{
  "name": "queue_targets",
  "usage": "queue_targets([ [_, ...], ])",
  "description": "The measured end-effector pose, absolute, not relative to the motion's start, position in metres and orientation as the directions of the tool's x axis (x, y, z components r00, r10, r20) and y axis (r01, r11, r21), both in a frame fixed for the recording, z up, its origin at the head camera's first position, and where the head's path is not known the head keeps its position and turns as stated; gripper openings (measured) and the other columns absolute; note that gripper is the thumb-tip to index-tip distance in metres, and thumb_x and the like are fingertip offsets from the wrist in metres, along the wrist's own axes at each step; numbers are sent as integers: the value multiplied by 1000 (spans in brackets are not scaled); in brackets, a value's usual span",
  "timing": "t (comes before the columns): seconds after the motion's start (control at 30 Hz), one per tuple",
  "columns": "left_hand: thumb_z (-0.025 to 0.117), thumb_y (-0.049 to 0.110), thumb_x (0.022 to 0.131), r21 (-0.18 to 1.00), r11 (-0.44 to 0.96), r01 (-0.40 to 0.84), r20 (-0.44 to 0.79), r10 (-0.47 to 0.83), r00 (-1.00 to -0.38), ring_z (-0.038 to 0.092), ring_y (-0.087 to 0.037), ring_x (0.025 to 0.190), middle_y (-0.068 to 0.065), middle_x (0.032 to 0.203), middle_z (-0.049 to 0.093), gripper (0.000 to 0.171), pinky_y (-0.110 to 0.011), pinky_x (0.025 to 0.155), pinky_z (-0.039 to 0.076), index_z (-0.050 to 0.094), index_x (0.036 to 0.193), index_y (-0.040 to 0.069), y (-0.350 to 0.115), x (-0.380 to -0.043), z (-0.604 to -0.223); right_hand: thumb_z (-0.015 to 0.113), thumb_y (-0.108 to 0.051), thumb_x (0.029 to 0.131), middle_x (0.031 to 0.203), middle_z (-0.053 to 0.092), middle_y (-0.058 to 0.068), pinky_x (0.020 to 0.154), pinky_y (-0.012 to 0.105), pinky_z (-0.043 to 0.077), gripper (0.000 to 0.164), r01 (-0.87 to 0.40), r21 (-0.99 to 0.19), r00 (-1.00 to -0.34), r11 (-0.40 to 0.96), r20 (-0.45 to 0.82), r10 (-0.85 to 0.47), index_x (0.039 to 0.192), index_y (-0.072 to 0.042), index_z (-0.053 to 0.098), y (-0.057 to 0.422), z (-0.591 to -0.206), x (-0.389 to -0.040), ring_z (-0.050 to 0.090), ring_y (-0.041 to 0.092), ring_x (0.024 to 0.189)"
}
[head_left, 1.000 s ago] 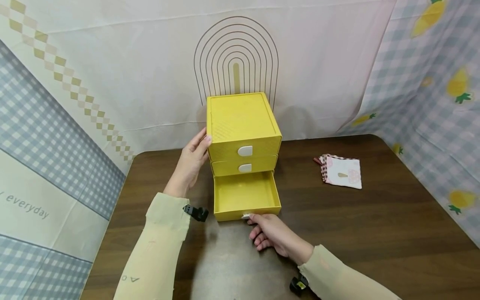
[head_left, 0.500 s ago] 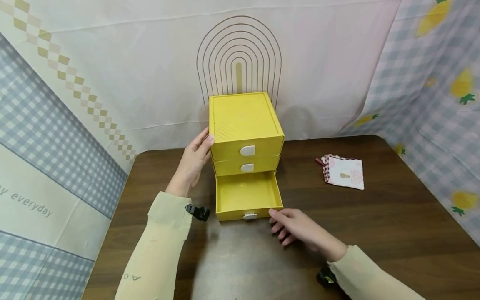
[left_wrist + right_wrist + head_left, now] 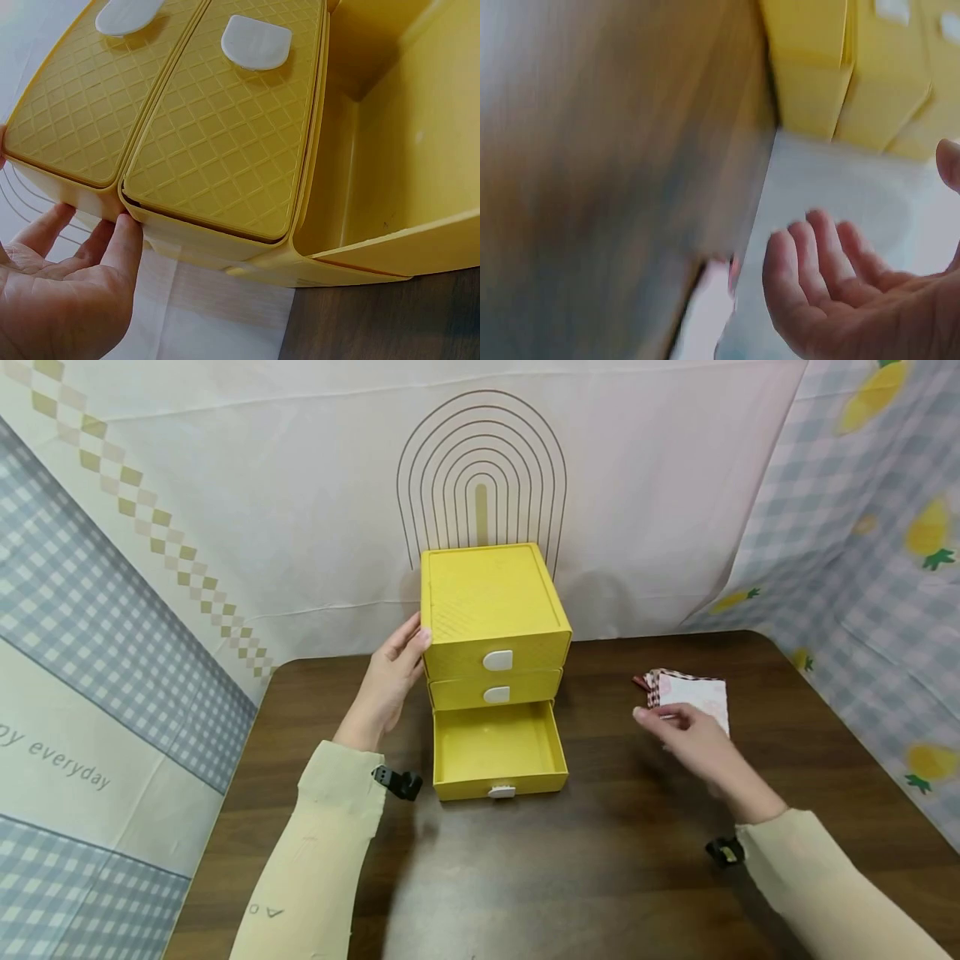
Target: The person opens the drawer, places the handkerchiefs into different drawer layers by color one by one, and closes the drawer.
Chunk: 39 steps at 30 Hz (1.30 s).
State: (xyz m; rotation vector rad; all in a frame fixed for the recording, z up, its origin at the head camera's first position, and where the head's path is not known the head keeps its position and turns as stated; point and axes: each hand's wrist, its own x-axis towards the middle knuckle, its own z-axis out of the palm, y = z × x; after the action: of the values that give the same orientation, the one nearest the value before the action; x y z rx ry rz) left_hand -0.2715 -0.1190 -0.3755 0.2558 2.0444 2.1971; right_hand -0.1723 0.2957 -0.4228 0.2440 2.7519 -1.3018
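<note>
A yellow three-drawer box [image 3: 491, 593] stands at the back of the table, its bottom drawer [image 3: 465, 790] pulled out and bare inside. The two upper drawers are closed, each with a white tab handle. My left hand [image 3: 385, 685] rests against the box's left side, fingertips touching the wall in the left wrist view, thumb at the upper front corner. To the right, my right hand [image 3: 701, 745] hovers over the near part of a small white-and-pink cloth item [image 3: 696, 691] with red-checked trim, partly hiding it. Loosely bent fingers [image 3: 821, 247] hold nothing in the right wrist view.
The dark wooden table [image 3: 540, 877] extends in front of the box and to both sides. Behind it hangs a white printed cloth [image 3: 645, 485], with blue-checked cloth [image 3: 892, 635] along the right. The open drawer juts toward the table's front.
My right hand has let go of the bottom drawer's handle and moved right, over to the cloth item. The left hand keeps its place on the box; the drawer stays out.
</note>
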Motion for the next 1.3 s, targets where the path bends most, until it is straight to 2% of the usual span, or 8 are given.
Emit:
queue_targets([
  [0.1, 58, 45, 99, 997, -76, 19, 34, 206, -978, 33, -13, 143, 2, 159, 31, 63, -38, 118, 29, 34, 155, 29, -119, -271, -375, 59, -67, 88, 130, 55, 28, 82, 40, 51, 88, 209, -755, -976, 622, -117, 186, 143, 2, 44, 318, -425, -188, 56, 38, 113],
  [0.27, 58, 45, 99, 997, -76, 16, 31, 208, -978, 32, -14, 144, 1, 160, 31, 63, -39, 118, 28, 34, 156, 28, -119, -271, -375, 60, -69, 85, 147, 33, 36, 95, 59, 44, 108, 283, -764, -952, 580, -149, 269, 152, 8, 24, 351, -433, -208, 41, 48, 129],
  [0.37, 58, 45, 99, 997, -76, 8, 24, 207, -978, 32, -14, 144, 2, 159, 31, 64, -38, 118, 28, 34, 155, 28, -119, -272, -376, 59, -72, 83, 153, 19, 38, 101, 66, 37, 118, 332, -750, -935, 573, -182, 304, 154, 10, 11, 365, -438, -216, 31, 52, 135],
  [0.57, 59, 45, 99, 997, -71, 6, 20, 202, -979, 32, -14, 143, 2, 159, 32, 64, -39, 118, 28, 35, 155, 29, -119, -272, -375, 60, -75, 80, 155, 7, 40, 105, 67, 33, 129, 447, -687, -890, 572, -276, 363, 153, 12, -1, 381, -443, -227, 20, 55, 139],
  [0.8, 59, 45, 99, 997, -76, 15, 31, 211, -977, 33, -13, 143, 2, 159, 32, 63, -41, 119, 27, 35, 155, 30, -119, -274, -376, 63, -69, 82, 152, -10, 43, 108, 66, 29, 137, 582, -598, -813, 551, -405, 419, 144, 12, -28, 388, -449, -234, 11, 58, 140],
  [1.07, 59, 44, 99, 997, -78, 17, 33, 207, -978, 33, -14, 143, 2, 159, 33, 61, -40, 118, 28, 36, 155, 30, -120, -274, -376, 64, -55, 88, 148, 1, 49, 106, 65, 34, 128, 610, -557, -792, 564, -424, 439, 143, 16, -27, 389, -451, -237, 18, 60, 136],
  [1.3, 60, 45, 98, 996, -85, 18, 35, 209, -977, 34, -13, 143, 3, 158, 33, 62, -39, 118, 29, 36, 154, 30, -119, -272, -376, 66, -49, 89, 149, 1, 48, 110, 64, 30, 125, 603, -538, -797, 589, -428, 425, 141, 20, -24, 389, -451, -237, 17, 60, 137],
])
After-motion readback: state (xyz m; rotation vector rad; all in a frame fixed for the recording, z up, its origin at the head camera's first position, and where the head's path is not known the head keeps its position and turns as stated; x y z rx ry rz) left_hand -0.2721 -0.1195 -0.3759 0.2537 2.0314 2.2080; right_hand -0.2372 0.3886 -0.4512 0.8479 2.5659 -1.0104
